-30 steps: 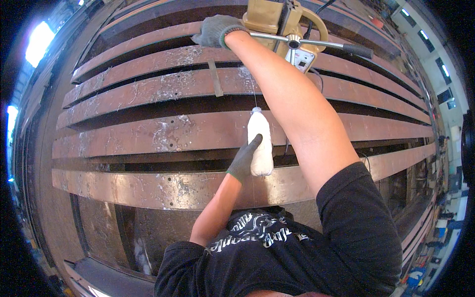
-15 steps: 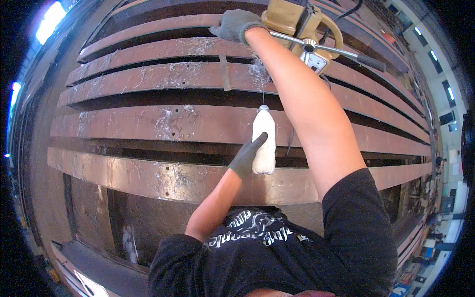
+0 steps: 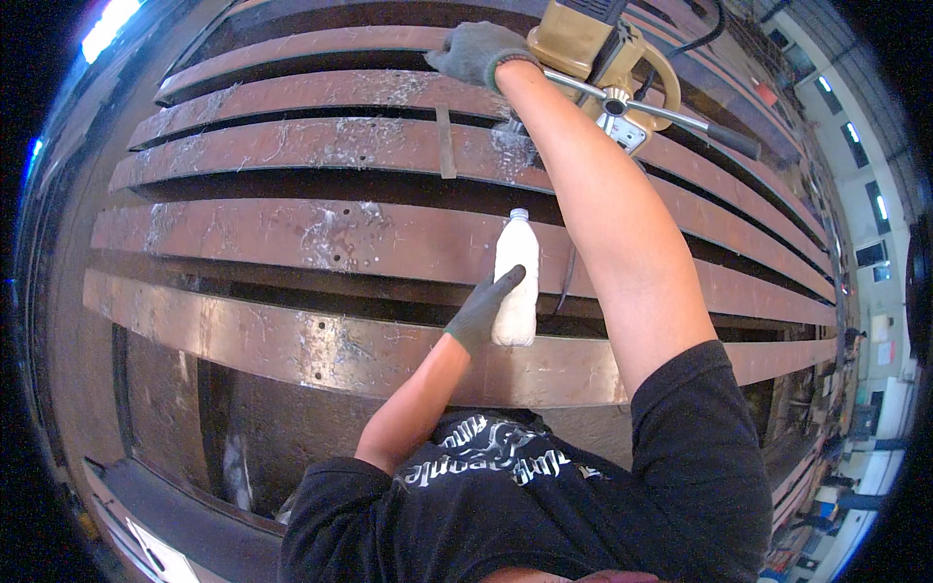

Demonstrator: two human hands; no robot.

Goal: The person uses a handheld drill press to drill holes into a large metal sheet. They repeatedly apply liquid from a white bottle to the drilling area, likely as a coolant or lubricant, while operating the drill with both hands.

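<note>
In my gloved left hand (image 3: 488, 303) is a clear plastic bottle (image 3: 517, 277) of white liquid, tilted with its cap pointing away from me. The fingers wrap the lower part, thumb on top. My right arm reaches far forward. Its gloved right hand (image 3: 483, 53) is closed at the left end of the crank handle (image 3: 695, 124) of a tan drill machine (image 3: 564, 39); the grip itself is hidden by the glove. Below the machine, partly behind my forearm, white fluid and grey shavings (image 3: 512, 146) lie on a brown steel beam (image 3: 292, 146).
Several long brown beams lie side by side with dark gaps between them; the nearest beam (image 3: 224, 325) has small drilled holes. A flat strip (image 3: 445, 141) lies across one beam. A black cable (image 3: 702, 34) runs off the machine. People and shelving stand far right.
The thin jet that ran from the bottle's cap toward the drill has stopped. White fluid now shows more on the beam there. Both hands keep their holds, with the view shifted slightly.
</note>
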